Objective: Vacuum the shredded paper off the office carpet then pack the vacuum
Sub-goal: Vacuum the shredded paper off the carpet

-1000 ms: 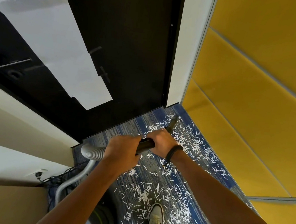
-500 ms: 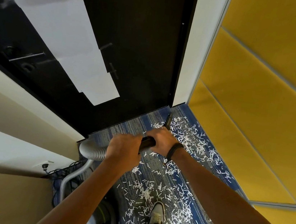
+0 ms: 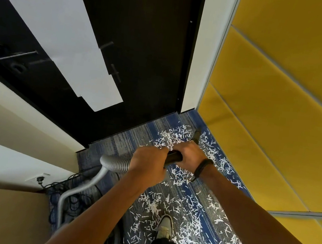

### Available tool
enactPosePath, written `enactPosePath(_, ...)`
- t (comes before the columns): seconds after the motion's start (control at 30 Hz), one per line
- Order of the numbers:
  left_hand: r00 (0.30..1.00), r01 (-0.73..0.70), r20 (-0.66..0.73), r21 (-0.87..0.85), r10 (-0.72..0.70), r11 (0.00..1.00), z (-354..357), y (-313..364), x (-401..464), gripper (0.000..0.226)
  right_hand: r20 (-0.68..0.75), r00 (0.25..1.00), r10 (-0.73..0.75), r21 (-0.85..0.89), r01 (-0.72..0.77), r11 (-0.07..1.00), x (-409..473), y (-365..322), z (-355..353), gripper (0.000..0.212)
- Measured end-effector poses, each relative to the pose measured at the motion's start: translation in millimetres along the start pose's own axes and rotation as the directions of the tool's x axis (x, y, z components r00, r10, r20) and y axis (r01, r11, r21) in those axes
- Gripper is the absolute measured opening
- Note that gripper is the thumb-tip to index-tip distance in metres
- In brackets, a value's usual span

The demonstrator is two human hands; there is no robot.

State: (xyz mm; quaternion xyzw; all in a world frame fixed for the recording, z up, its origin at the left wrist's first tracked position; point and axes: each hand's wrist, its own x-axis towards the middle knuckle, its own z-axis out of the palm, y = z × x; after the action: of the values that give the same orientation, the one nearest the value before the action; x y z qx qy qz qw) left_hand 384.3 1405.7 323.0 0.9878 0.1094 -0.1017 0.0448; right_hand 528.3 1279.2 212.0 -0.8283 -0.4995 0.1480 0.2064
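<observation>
White shredded paper (image 3: 176, 139) lies scattered over the blue and grey striped carpet (image 3: 125, 139), thickest near the far corner and around my shoe. My left hand (image 3: 148, 162) grips the vacuum where the grey ribbed hose (image 3: 114, 163) meets the black wand (image 3: 174, 156). My right hand (image 3: 191, 156) grips the wand farther forward; a dark band sits on that wrist. The wand's black nozzle tip (image 3: 196, 135) points into the far corner among the shreds. The hose curves down left toward the vacuum body, which my left arm hides.
A black door (image 3: 144, 58) with white sheets on it closes the far side. A yellow padded wall (image 3: 279, 117) runs along the right. Tangled black cables (image 3: 70, 194) lie by a wall socket (image 3: 39, 179) at the left. My shoe (image 3: 165, 228) stands on the carpet.
The nozzle has swung from the foot of the door rightward into the corner by the yellow wall. Both hands keep their grip on the vacuum.
</observation>
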Motion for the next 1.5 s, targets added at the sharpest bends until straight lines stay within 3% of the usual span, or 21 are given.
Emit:
enactPosePath(0.33, 0.998, -0.057, -0.011, 0.047, 0.058, 0.997, -2.7, 23.3, 0.7, 0.044, -0.032, 0.997, 0.064, -0.018, -0.065, 0.998, -28.8, 8.9, -7.3, 0.015)
enactPosePath(0.63, 0.998, -0.061, -0.025, -0.041, 0.06, 0.997, -4.4, 7.9, -1.9, 0.048, -0.054, 0.998, 0.02, 0.034, -0.018, 0.999, -19.7, -0.8, -7.0, 0.017)
enactPosePath(1.07, 0.997, -0.075, -0.026, 0.038, 0.076, 0.996, -3.1, 2.7, -5.3, 0.045, -0.027, 0.999, 0.039, 0.006, -0.038, 0.999, -14.3, -7.2, -2.1, 0.016)
enactPosePath(1.5, 0.992, -0.122, -0.01, -0.007, 0.122, 0.992, 1.6, 11.9, -8.6, 0.045, -0.037, 0.997, 0.07, -0.001, -0.07, 0.998, -36.5, -1.8, 1.0, 0.013)
